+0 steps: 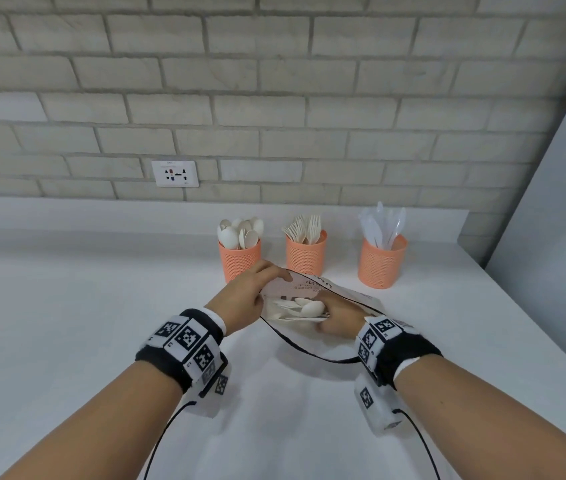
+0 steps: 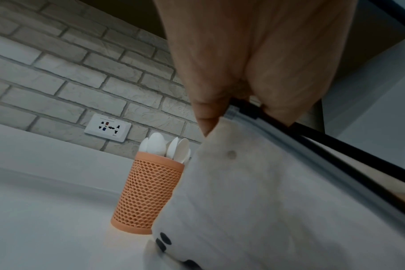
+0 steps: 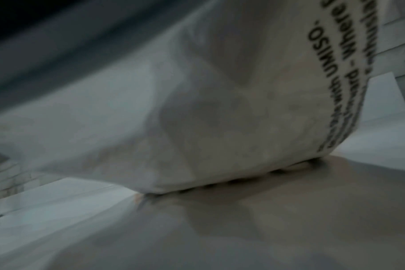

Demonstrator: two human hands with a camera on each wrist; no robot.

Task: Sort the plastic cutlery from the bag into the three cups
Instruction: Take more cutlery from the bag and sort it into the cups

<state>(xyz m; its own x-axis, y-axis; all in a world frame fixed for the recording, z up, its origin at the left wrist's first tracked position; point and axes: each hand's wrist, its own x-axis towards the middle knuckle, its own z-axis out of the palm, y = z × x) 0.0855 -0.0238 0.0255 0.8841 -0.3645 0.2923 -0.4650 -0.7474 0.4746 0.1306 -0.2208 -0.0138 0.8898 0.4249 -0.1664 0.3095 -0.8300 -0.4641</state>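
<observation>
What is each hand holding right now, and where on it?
The left hand pinches the bag at its black-edged rim, holding the mouth open. The right hand is inside the bag among the cutlery; whether it grips a piece cannot be told.

Bag point(image 3: 220, 109): white, translucent, creased, filling most of the right wrist view and sagging down onto the counter point(image 3: 289, 228) along its lower edge. Picture blurring throughout. Black printed lettering point(image 3: 340, 87) running in lines along the bag's right side, mostly unreadable. Greyish shapes showing faintly through the plastic; identity cannot be told. Counter: pale, smooth, carrying the bag's brownish shadow beneath and to the right. Brick wall point(image 3: 9, 180): a small strip showing at lower left. Upper left corner going dark. Hand not showing.
</observation>
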